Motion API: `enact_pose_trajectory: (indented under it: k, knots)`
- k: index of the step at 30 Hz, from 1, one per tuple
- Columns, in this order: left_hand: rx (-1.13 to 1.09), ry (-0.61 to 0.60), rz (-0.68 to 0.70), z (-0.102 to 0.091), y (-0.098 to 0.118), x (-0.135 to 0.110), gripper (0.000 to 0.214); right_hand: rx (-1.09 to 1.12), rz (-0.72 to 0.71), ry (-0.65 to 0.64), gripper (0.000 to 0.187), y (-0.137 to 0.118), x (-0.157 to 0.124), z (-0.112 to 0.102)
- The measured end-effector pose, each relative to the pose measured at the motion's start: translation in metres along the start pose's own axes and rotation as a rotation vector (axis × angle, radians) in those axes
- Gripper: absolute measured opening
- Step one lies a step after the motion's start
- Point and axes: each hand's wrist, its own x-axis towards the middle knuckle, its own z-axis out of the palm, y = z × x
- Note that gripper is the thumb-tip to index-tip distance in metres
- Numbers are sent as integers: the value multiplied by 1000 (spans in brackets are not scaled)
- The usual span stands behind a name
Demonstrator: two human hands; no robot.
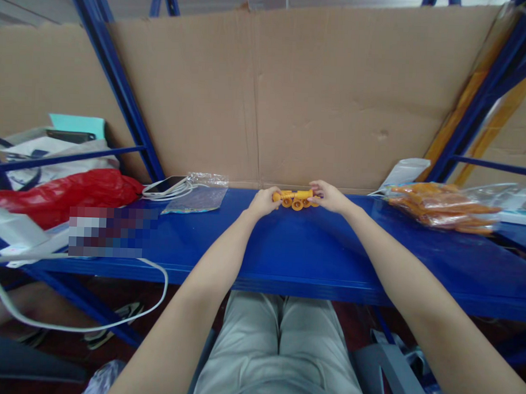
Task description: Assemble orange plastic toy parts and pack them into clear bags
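Observation:
A small orange plastic toy with several round wheels [296, 199] rests at the back of the blue shelf [287, 249], close to the cardboard wall. My left hand [263, 201] is closed on its left end. My right hand [330, 196] is closed on its right end. Both forearms reach forward across the shelf. The toy's ends are hidden inside my fingers.
A clear bag of orange parts [444, 206] lies at the right. At the left lie a phone with white cable [168, 186], a clear plastic bag [198, 196], a red bag [68, 193] and a white cord [90, 323]. A cardboard sheet [292, 94] backs the shelf.

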Motion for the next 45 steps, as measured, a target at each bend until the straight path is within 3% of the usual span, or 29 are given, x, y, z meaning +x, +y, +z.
enact_pose_trajectory:
  k: [7,12,15,19,22,27,35,45]
  knots:
    - [12,-2,13,1,-1,1,25,226,224,28,15,-15,-3,2]
    - [13,-7,8,2,0,1,26,313,351,15,30,-24,-5,3]
    - [13,-6,2,1,1,0,26,355,339,-24,22,-24,-7,-2]
    - [18,5,-3,0,1,1,28,384,324,-47,32,-22,-10,-7]
    - [42,-1,13,0,-1,2,27,371,337,-60,20,-21,-10,-5]
    - [61,-15,14,-1,-4,1,22,349,355,-105,20,-20,-10,2]
    - [-81,-156,-149,0,-3,0,26,406,329,-80,19,-24,-10,4]
    - [-27,-89,-119,4,-4,3,29,414,311,-84,23,-25,-9,3]
